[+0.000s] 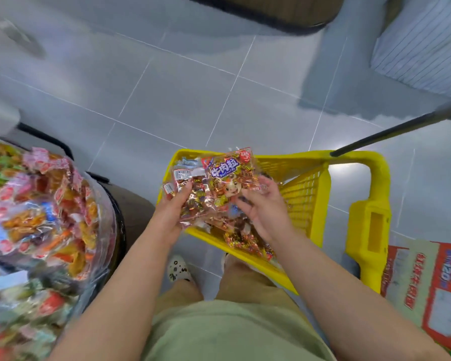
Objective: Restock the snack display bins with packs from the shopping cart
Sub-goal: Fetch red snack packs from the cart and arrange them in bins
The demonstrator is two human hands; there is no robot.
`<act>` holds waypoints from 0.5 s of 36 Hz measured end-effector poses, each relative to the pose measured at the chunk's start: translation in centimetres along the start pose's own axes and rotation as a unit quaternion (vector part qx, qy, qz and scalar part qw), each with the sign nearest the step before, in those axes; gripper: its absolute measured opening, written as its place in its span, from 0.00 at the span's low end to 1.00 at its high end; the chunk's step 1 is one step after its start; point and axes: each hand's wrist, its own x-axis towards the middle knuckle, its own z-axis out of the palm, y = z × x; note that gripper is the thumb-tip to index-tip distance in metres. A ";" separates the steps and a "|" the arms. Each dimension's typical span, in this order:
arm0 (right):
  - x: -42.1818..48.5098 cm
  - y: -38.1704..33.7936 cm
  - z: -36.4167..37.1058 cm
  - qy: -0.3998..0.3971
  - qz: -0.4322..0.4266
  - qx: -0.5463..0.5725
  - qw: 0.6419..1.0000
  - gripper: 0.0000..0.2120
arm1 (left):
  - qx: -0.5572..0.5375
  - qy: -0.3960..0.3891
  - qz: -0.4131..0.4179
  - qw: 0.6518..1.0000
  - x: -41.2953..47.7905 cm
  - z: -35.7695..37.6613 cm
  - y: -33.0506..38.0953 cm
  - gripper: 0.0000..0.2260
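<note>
Over the yellow shopping cart (310, 178) I hold clear snack packs (219, 186) full of small wrapped pieces, one with a purple label. My left hand (171, 207) grips the stack from the left, thumb on top. My right hand (263, 201) holds the packs' right edge with its fingers curled under them. More packs (245, 238) lie in the cart below. The round display bin (107, 204) with clear walls stands at the left, piled with mixed snack packs (42, 217).
A red and white carton (427, 290) sits on the floor at the right, beside the cart's handle post (367, 230). A dark pole (401, 131) slants above the cart. Grey tiled floor (193, 100) lies ahead. My feet stand between bin and cart.
</note>
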 end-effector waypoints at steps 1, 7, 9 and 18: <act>-0.1 0.2 1.1 -0.010 -0.001 -0.009 1.000 0.20 | -0.015 0.003 0.016 1.000 -0.6 -0.6 0.6 0.17; -2.0 3.5 7.2 -0.121 -0.015 -0.179 0.976 0.26 | -0.020 0.037 0.105 0.994 -3.6 -5.7 2.7 0.07; -3.2 5.0 9.3 -0.171 -0.027 -0.218 0.961 0.28 | -0.021 0.059 0.112 0.992 -4.5 -7.9 3.1 0.10; -7.8 12.3 17.5 -0.252 0.069 -0.205 0.943 0.30 | -0.084 0.154 0.100 0.980 -9.3 -20.9 3.5 0.29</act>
